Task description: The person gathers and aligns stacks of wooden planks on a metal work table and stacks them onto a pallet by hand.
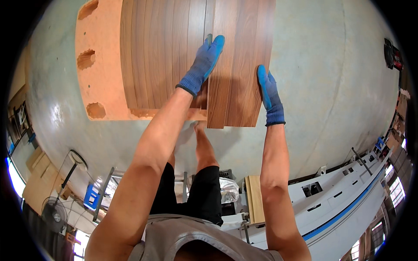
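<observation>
Nearest the camera, a grey sleeveless top and black shorts fill the lower middle, with both bare forearms rising from the lower edge and a bare leg reaching down to the grey concrete floor (pixel 331 87), which looks smooth, faintly glossy and mottled. Behind the person, along the lower rim, stand a pedestal fan (pixel 54 213), a blue box on a metal frame, a narrow upright wooden board (pixel 254 198) and a long white machine (pixel 344 191) with a blue stripe; bright windows show at the far left and right edges.

Further out, the left hand (pixel 201 65) in a blue glove lies on the left long edge of a wood-grain plank (pixel 239 65), fingers wrapped over that edge, closed on it. The right hand (pixel 269 93), also gloved in blue, presses flat against the plank's right edge near its lower corner, fingers straight and together along the side; whether any curl underneath I cannot tell. The plank lies between the two hands, partly overlapping a stack of similar brown planks (pixel 161 52) just to its left.

That stack rests on a pale orange particleboard pallet (pixel 98 65) with rounded notches in its left side, set on the floor. The left forearm covers the stack's lower right corner.
</observation>
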The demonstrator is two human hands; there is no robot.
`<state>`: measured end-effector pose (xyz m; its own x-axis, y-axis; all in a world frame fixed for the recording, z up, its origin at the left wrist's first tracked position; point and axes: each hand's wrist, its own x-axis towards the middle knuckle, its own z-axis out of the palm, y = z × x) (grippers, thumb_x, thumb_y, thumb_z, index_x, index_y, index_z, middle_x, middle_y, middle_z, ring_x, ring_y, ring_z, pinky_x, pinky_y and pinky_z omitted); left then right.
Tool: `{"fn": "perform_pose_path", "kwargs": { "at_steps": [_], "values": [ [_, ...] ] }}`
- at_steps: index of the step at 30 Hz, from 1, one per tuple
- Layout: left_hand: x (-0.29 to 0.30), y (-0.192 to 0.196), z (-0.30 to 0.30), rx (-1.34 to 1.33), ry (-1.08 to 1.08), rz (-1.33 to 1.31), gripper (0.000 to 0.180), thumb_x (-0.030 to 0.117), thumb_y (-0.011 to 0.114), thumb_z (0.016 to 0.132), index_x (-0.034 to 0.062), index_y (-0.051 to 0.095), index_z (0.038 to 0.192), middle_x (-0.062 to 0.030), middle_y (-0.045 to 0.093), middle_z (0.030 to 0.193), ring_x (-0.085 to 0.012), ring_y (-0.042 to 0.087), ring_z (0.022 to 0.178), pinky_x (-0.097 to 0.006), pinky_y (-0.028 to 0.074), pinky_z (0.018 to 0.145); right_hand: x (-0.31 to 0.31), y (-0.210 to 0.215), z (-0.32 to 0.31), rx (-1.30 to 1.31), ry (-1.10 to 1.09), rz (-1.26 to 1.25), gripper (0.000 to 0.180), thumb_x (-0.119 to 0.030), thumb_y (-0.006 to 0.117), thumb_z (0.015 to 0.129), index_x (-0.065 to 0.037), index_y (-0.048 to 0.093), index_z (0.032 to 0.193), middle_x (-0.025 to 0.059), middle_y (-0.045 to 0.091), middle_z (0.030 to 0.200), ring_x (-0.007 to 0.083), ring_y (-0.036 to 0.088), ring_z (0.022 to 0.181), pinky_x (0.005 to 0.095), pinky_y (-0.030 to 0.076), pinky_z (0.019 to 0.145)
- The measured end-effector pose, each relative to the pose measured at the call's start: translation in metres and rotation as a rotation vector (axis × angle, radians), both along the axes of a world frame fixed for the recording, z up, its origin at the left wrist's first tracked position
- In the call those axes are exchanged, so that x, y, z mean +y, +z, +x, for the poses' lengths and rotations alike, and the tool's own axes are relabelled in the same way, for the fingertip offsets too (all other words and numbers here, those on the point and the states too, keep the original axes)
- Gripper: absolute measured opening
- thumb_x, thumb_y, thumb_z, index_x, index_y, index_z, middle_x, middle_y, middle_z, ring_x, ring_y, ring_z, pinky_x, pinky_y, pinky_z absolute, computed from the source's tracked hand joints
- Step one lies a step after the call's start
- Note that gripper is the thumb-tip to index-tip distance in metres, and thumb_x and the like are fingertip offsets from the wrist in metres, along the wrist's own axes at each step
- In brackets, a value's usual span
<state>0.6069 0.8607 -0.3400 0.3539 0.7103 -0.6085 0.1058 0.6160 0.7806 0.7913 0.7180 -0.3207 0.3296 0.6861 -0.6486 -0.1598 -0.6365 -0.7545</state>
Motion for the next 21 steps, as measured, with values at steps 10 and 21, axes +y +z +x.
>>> {"fn": "perform_pose_path", "kwargs": {
  "at_steps": [10, 21],
  "values": [
    [0.002, 0.004, 0.001, 0.082, -0.028, 0.015, 0.112, 0.071, 0.061, 0.087, -0.0078, 0.021, 0.157, -0.0256, 0.053, 0.143, -0.0273, 0.058, 0.122, -0.035, 0.044, 0.106, 0.002, 0.000, 0.000, 0.052, -0.046, -0.013, 0.071, -0.048, 0.055, 0.102, 0.004, 0.043, 0.149, 0.0132, 0.055, 0.142, 0.0200, 0.053, 0.125, 0.0329, 0.041, 0.108],
    [0.031, -0.026, -0.064, -0.074, -0.010, -0.195, 0.072, 0.055, 0.065, 0.094, 0.0025, 0.049, 0.141, -0.0121, 0.056, 0.138, -0.0240, 0.055, 0.123, -0.036, 0.043, 0.108, -0.015, 0.010, -0.002, 0.124, -0.069, 0.167, 0.072, -0.052, 0.054, 0.102, -0.004, 0.038, 0.154, 0.0115, 0.049, 0.147, 0.0207, 0.048, 0.133, 0.0348, 0.038, 0.112]
  ]
}}
